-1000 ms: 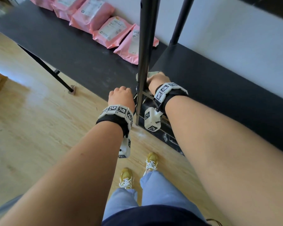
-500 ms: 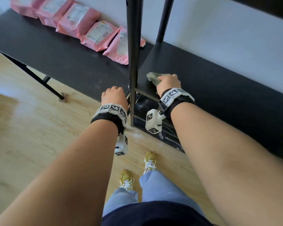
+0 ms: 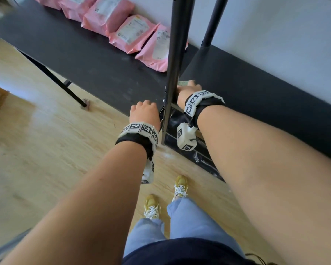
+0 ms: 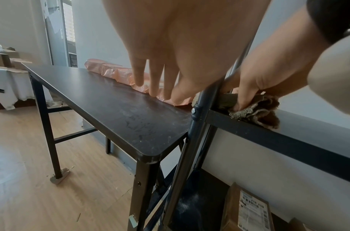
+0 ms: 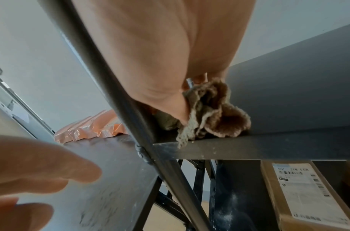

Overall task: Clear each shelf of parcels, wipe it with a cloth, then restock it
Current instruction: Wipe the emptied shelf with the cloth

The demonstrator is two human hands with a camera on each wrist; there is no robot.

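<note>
The right hand (image 4: 266, 73) holds a cloth (image 4: 255, 111) on the shelf (image 4: 288, 140) by its left-end post (image 3: 175, 73). Left of that grip, past the post, parcels (image 3: 126, 22) lie on a table (image 4: 114, 109); a box (image 5: 304, 195) sits below.

The shelf post (image 3: 175, 54) perhaps hides the cloth (image 3: 183, 83) edge.

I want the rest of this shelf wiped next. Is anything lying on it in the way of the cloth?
Nothing visible does. The right hand presses the cloth on the shelf at its left end, beside the upright post. The shelf surface running right is bare. The pink parcels lie on the separate table.
</note>
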